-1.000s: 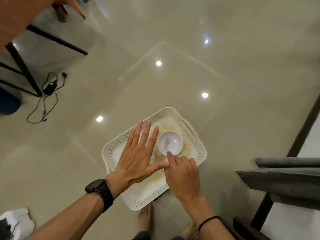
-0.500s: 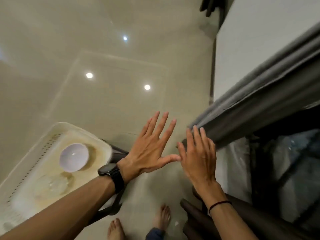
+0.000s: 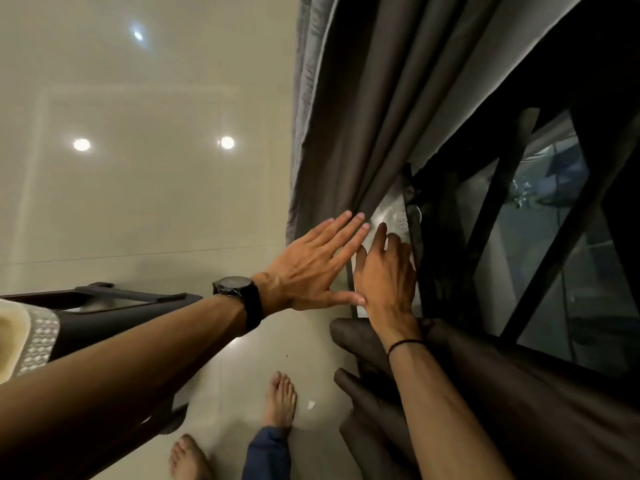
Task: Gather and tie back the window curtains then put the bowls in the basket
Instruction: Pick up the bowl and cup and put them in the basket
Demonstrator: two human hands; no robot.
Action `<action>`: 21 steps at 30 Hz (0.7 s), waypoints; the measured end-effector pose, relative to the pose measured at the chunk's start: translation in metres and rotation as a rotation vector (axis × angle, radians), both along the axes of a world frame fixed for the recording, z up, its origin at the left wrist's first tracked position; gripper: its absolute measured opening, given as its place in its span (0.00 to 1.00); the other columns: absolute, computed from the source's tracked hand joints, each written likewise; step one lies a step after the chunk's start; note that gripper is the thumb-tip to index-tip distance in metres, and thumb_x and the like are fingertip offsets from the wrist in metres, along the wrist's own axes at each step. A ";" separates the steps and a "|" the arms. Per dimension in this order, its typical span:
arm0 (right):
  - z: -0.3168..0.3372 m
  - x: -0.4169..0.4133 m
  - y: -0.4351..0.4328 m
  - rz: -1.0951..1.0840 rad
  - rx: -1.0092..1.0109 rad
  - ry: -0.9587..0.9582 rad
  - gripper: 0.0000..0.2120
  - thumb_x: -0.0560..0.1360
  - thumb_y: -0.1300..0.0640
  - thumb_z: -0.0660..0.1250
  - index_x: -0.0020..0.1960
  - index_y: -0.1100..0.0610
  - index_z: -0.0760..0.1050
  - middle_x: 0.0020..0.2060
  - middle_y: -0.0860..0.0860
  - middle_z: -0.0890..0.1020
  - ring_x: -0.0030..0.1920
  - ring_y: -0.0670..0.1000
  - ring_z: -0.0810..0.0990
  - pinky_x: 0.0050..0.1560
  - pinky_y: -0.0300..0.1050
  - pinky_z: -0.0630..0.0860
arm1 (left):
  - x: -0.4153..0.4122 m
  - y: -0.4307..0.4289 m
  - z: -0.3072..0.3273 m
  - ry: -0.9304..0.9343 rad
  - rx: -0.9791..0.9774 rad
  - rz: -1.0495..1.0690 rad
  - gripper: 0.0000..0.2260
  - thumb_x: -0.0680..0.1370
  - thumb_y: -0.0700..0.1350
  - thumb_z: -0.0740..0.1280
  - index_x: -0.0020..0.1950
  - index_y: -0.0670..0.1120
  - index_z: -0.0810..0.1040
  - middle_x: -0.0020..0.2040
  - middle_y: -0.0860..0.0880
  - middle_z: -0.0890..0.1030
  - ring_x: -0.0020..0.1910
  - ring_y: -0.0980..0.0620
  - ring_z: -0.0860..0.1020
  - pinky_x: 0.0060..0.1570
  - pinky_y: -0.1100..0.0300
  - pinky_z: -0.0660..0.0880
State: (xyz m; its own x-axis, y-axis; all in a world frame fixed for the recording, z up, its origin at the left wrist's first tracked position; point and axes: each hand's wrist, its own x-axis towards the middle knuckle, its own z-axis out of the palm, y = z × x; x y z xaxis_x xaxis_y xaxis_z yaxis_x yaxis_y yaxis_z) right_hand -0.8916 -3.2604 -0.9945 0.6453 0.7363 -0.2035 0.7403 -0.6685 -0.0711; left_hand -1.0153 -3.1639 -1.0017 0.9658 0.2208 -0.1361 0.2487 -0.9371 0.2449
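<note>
So, nearest are two bare feet [image 3: 280,396] on the glossy beige tile floor [image 3: 138,209], with both forearms reaching out over them. The left hand [image 3: 311,268], black watch [image 3: 239,293] on its wrist, is flat with its fingers straight and fanned, the tips at the folds of the grey-brown curtain [image 3: 360,116]. Can't tell if they actually touch. The right hand [image 3: 384,271] is beside it, fingers loosely stretched, holding nothing. The curtain hangs with its folds running lengthwise from the fingertips to the top of the view. A second curtain [image 3: 540,403] is bunched under the right forearm. The barred window [image 3: 540,244] is behind. The white perforated basket [image 3: 38,336] sits on a dark stand [image 3: 131,299] at far left.
</note>
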 end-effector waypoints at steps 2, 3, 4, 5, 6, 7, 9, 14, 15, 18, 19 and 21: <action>-0.015 0.009 0.002 -0.034 -0.028 0.026 0.28 0.85 0.48 0.55 0.80 0.61 0.55 0.66 0.60 0.76 0.64 0.59 0.77 0.52 0.50 0.78 | 0.010 0.003 -0.011 0.020 -0.010 -0.016 0.52 0.76 0.79 0.47 0.84 0.43 0.35 0.85 0.43 0.38 0.84 0.45 0.36 0.83 0.47 0.44; -0.023 0.013 0.003 -0.052 -0.033 0.036 0.29 0.85 0.50 0.56 0.80 0.62 0.54 0.65 0.60 0.78 0.63 0.59 0.78 0.50 0.50 0.78 | 0.013 0.005 -0.016 0.026 -0.009 -0.022 0.52 0.76 0.79 0.47 0.83 0.43 0.35 0.85 0.43 0.37 0.84 0.46 0.36 0.83 0.47 0.43; -0.032 0.019 0.005 -0.068 -0.039 0.045 0.29 0.85 0.51 0.56 0.81 0.62 0.53 0.64 0.60 0.78 0.62 0.59 0.79 0.49 0.50 0.78 | 0.018 0.006 -0.022 0.030 -0.007 -0.023 0.52 0.76 0.80 0.47 0.83 0.44 0.34 0.85 0.43 0.37 0.84 0.46 0.36 0.83 0.48 0.42; -0.039 0.024 0.007 -0.088 -0.048 0.057 0.30 0.85 0.52 0.56 0.81 0.62 0.51 0.64 0.60 0.78 0.62 0.59 0.80 0.50 0.50 0.78 | 0.022 0.008 -0.027 0.037 -0.005 -0.024 0.52 0.75 0.80 0.47 0.83 0.44 0.34 0.84 0.44 0.37 0.83 0.46 0.35 0.83 0.48 0.41; -0.047 0.030 0.011 -0.109 -0.059 0.074 0.31 0.85 0.52 0.56 0.82 0.62 0.48 0.65 0.60 0.78 0.62 0.59 0.80 0.51 0.50 0.78 | 0.025 0.009 -0.032 0.048 -0.007 -0.026 0.52 0.75 0.80 0.47 0.83 0.45 0.33 0.84 0.44 0.36 0.83 0.46 0.35 0.83 0.49 0.40; -0.053 0.035 0.015 -0.126 -0.069 0.092 0.32 0.85 0.51 0.56 0.82 0.61 0.46 0.66 0.60 0.77 0.62 0.59 0.80 0.52 0.50 0.78 | 0.028 0.011 -0.036 0.058 -0.011 -0.022 0.52 0.75 0.80 0.46 0.83 0.45 0.32 0.84 0.44 0.35 0.83 0.46 0.34 0.83 0.49 0.40; -0.064 0.044 0.024 -0.149 -0.072 0.119 0.34 0.85 0.51 0.56 0.82 0.60 0.42 0.67 0.61 0.76 0.62 0.59 0.80 0.53 0.52 0.77 | 0.032 0.012 -0.044 0.062 -0.019 -0.013 0.52 0.75 0.80 0.47 0.83 0.45 0.32 0.84 0.44 0.35 0.83 0.46 0.34 0.83 0.49 0.39; -0.081 0.060 0.039 -0.287 -0.075 0.209 0.30 0.85 0.52 0.55 0.82 0.60 0.47 0.71 0.61 0.73 0.68 0.61 0.75 0.63 0.54 0.74 | 0.033 0.016 -0.061 0.053 -0.032 -0.001 0.52 0.75 0.80 0.48 0.83 0.46 0.32 0.84 0.44 0.36 0.83 0.46 0.35 0.81 0.51 0.36; -0.084 0.065 0.041 -0.315 -0.079 0.214 0.28 0.85 0.53 0.55 0.82 0.60 0.50 0.71 0.62 0.72 0.69 0.62 0.75 0.63 0.54 0.74 | 0.033 0.018 -0.064 0.054 -0.034 0.005 0.52 0.75 0.80 0.48 0.83 0.46 0.32 0.84 0.44 0.36 0.83 0.46 0.34 0.81 0.52 0.36; -0.094 0.076 0.045 -0.409 -0.015 0.204 0.19 0.85 0.58 0.56 0.75 0.62 0.66 0.66 0.63 0.76 0.64 0.64 0.78 0.56 0.55 0.77 | 0.032 0.023 -0.067 0.041 -0.040 0.026 0.52 0.76 0.80 0.48 0.83 0.45 0.33 0.85 0.44 0.37 0.83 0.46 0.35 0.81 0.52 0.36; -0.098 0.078 0.047 -0.413 0.012 0.180 0.16 0.85 0.59 0.57 0.71 0.62 0.70 0.64 0.63 0.78 0.61 0.64 0.79 0.53 0.54 0.78 | 0.031 0.024 -0.067 0.037 -0.039 0.028 0.52 0.76 0.79 0.49 0.84 0.45 0.34 0.85 0.43 0.38 0.83 0.45 0.36 0.80 0.52 0.36; -0.104 0.079 0.047 -0.393 0.039 0.107 0.13 0.84 0.62 0.58 0.65 0.64 0.75 0.59 0.63 0.81 0.57 0.64 0.82 0.46 0.53 0.78 | 0.026 0.024 -0.064 0.028 -0.038 0.021 0.52 0.76 0.79 0.50 0.84 0.44 0.35 0.85 0.43 0.39 0.84 0.45 0.37 0.81 0.52 0.37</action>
State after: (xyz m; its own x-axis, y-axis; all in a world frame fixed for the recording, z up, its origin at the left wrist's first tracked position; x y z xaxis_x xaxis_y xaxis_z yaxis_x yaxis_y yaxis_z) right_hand -0.8126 -3.2131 -1.0989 0.8557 0.4463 -0.2618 0.4160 -0.8943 -0.1648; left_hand -0.9891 -3.1401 -1.0659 0.9567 0.2349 -0.1718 0.2754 -0.9217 0.2733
